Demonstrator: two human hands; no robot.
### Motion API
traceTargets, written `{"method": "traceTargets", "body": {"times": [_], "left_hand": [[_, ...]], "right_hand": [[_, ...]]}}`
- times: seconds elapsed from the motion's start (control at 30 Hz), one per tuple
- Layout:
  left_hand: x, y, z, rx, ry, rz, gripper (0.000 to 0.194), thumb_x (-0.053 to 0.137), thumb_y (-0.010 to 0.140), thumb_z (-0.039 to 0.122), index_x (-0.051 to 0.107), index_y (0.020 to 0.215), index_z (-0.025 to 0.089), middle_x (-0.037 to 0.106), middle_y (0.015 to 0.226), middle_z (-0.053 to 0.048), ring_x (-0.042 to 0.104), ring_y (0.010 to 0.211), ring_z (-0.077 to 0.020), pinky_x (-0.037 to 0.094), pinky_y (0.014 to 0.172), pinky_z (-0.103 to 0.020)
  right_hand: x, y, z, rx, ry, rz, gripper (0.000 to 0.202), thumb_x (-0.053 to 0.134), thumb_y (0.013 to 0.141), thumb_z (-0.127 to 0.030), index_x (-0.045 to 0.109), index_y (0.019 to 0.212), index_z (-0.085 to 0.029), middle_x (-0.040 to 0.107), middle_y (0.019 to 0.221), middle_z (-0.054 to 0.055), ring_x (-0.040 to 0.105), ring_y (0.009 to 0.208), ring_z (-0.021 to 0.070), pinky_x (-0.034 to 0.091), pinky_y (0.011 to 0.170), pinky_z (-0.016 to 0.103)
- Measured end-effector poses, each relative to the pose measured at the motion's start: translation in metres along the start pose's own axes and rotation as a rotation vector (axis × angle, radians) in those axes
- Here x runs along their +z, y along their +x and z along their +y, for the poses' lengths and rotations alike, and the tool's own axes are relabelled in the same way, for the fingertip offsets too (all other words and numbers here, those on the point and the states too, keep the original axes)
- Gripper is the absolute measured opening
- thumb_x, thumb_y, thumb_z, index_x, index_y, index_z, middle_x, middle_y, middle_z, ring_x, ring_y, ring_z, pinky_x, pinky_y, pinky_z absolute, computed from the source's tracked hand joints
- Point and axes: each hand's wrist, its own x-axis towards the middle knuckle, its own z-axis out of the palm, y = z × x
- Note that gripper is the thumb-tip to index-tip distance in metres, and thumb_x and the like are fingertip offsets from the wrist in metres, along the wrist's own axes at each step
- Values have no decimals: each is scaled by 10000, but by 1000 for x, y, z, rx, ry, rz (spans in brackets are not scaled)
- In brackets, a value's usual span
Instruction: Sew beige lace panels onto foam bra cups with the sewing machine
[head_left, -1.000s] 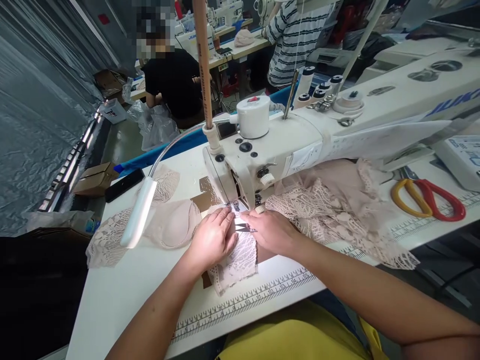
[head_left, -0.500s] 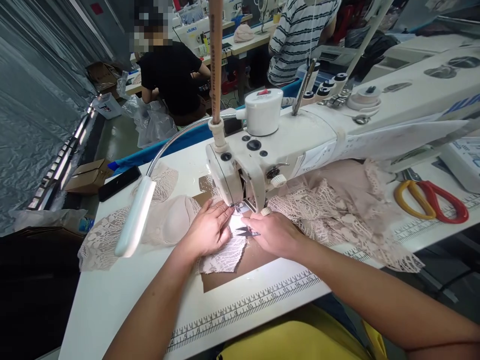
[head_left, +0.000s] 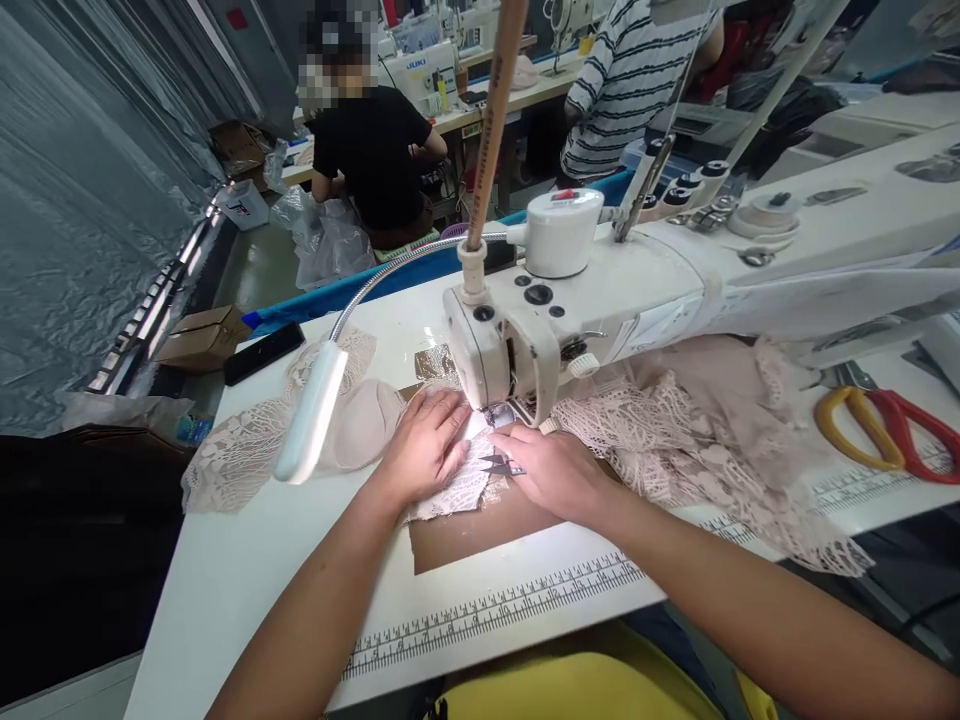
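Lace [head_left: 459, 496] is pinned under the flat left hand [head_left: 426, 450], snips [head_left: 498, 466] are gripped in the right hand [head_left: 559, 470]; tbh, lace could be nicked if the snips get nudged.

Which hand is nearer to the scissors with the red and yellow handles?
Right. The right hand, holding small snips, is left of those scissors and apart from them, with lace fabric lying between. The left hand is farther left, on a lace piece.
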Motion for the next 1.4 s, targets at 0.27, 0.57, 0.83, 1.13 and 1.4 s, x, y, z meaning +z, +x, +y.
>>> {"method": "traceTargets", "body": {"times": [0.27, 0.57, 0.83, 1.13, 1.4], "left_hand": [[-10, -16, 27, -127, -164, -27, 346, 525, 823, 281, 615, 1127, 142, 592, 1114, -143, 550, 974, -282, 443, 867, -437], [-35, -74, 85, -140, -682, -104, 530, 566, 853, 377, 468, 1354, 232, 433, 1418, -98, 390, 1292, -291, 350, 1073, -441], [-25, -81, 50, -785, -1425, 22, 632, 702, 759, 417, 517, 1319, 188, 560, 1313, -115, 562, 1128, -279, 487, 874, -334], [-11, -51, 64, -701, -1675, 26, 278, 704, 770, 379, 690, 868, 119, 680, 815, -59, 589, 754, -143, 435, 688, -228], [-4, -48, 68, -653, -1485, 110, 286, 702, 760, 401, 693, 771, 115, 650, 747, -43, 557, 713, -146, 421, 676, -252]], "right_hand": [[-1, -3, 5, 17, 274, 86, 345, 505, 842, -177, 630, 1159, -237, 679, 1107, 34, 640, 920, 198, 481, 767, 294], [-2, -6, -5, -81, 448, 39, 381, 539, 858, -310, 610, 1221, -220, 642, 1213, 68, 600, 1092, 244, 500, 896, 383], [-8, -13, -9, -62, 740, -46, 418, 566, 842, -280, 586, 1256, -219, 665, 1176, 63, 633, 1051, 216, 522, 885, 347], [-8, -15, -7, -64, 866, -110, 439, 563, 866, -356, 567, 1268, -179, 642, 1209, 102, 615, 1086, 229, 513, 911, 383], [-13, -11, -2, -104, 828, -92, 361, 533, 889, -390, 632, 1194, -224, 657, 1198, 59, 590, 1121, 228, 444, 983, 415]]}}
